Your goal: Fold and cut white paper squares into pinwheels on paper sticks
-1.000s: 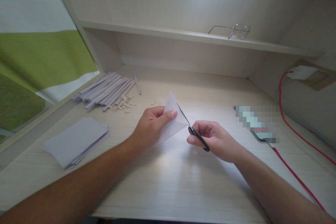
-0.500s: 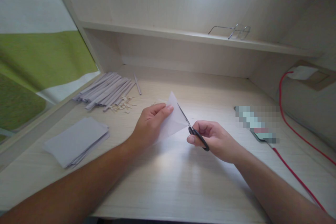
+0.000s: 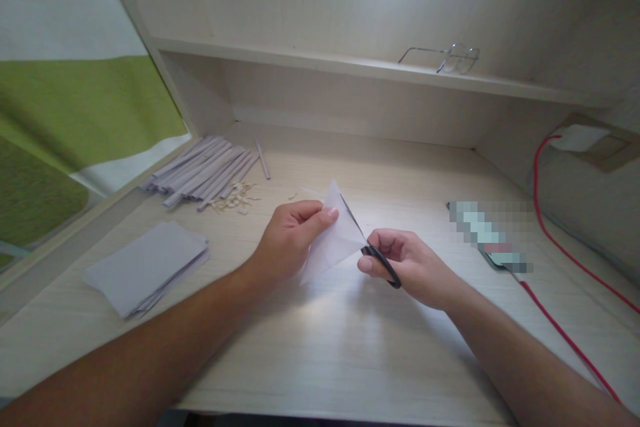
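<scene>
My left hand [image 3: 295, 233] pinches a white sheet of paper [image 3: 340, 237] between thumb and fingers, holding it tilted above the desk. One corner of the sheet points up and away from me. In my right hand [image 3: 405, 260] is a pair of scissors [image 3: 383, 263] with black handles. Its blades lie along the paper's right edge, pointing away to the upper left. Whether the blades are fully closed is hard to make out.
At the left, a stack of white paper [image 3: 150, 267] lies before a pile of rolled paper sticks [image 3: 200, 170] and thin pale scraps [image 3: 235, 199]. A phone [image 3: 493, 240] with a red cable [image 3: 565, 340] is at the right. Glasses [image 3: 460, 59] rest on the shelf [image 3: 310, 61].
My left hand and the paper have shifted slightly right, towards the scissors. The scissors' blades look closer together against the paper's edge. My right hand has hardly moved.
</scene>
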Motion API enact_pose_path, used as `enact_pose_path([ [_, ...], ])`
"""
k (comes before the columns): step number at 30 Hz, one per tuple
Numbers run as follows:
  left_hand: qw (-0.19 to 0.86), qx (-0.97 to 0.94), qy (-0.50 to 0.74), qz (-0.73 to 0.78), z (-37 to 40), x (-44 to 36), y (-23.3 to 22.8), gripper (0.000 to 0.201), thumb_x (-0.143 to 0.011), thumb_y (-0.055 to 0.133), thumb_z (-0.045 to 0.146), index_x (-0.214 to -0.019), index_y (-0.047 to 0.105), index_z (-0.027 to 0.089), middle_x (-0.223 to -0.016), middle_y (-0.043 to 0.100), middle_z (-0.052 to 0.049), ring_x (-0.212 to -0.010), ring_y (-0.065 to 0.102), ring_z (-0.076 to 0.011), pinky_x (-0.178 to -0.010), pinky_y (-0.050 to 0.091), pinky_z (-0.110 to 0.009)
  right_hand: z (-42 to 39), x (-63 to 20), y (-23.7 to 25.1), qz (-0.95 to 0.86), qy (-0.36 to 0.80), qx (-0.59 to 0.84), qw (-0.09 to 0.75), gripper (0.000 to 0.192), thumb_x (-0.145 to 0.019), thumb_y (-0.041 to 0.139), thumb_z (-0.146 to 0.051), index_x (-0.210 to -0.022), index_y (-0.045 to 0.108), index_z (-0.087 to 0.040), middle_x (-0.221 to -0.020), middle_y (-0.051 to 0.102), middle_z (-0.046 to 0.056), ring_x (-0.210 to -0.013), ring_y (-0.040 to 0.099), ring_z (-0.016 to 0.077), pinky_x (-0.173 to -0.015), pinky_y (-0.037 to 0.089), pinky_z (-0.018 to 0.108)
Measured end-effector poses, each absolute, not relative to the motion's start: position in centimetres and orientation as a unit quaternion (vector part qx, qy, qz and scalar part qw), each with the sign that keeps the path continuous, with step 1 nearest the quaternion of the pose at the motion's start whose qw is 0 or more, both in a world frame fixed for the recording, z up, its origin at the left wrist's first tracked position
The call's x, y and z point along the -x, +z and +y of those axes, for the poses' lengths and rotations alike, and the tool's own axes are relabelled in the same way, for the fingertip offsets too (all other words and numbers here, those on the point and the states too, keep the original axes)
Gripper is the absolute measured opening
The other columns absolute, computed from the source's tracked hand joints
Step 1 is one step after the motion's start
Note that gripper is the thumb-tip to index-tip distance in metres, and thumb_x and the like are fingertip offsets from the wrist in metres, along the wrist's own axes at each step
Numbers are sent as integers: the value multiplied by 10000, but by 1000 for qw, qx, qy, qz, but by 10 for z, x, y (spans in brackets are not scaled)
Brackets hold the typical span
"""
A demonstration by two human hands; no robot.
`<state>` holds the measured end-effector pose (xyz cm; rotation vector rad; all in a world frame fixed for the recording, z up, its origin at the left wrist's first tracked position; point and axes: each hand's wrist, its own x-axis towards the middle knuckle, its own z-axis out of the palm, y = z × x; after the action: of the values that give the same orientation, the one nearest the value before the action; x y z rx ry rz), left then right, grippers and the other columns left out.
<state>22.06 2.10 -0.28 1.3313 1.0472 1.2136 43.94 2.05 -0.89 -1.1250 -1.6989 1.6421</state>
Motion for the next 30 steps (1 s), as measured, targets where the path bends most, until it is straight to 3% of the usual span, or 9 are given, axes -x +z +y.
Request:
enact_pose_path([
  [10,539,-531,509,410,22,-219,-7,363,-855,685,342,-579,528,166,-565,437,41,-524,406,-92,-509,287,-257,22,-438,-11,-636,596,414,261,441,-800,818,-517,-690,555,-181,-616,452,-54,-569,348,93,-531,231,265],
  [21,574,-544,476,386,22,-223,-7,392,-837,682,339,-541,484,176,-531,374,57,-503,321,-84,-483,232,-263,21,-437,-8,-640,593,411,265,461,-772,828,-547,-722,555,-180,-628,453,-55,-561,357,88,-520,234,252],
  [30,573,-540,468,401,24,-221,-11,391,-835,679,367,-550,498,171,-540,404,53,-503,350,-82,-492,244,-264,23,-437,-14,-636,588,416,277,478,-771,831,-549,-682,537,-182,-606,463,-55,-558,350,89,-519,229,258],
])
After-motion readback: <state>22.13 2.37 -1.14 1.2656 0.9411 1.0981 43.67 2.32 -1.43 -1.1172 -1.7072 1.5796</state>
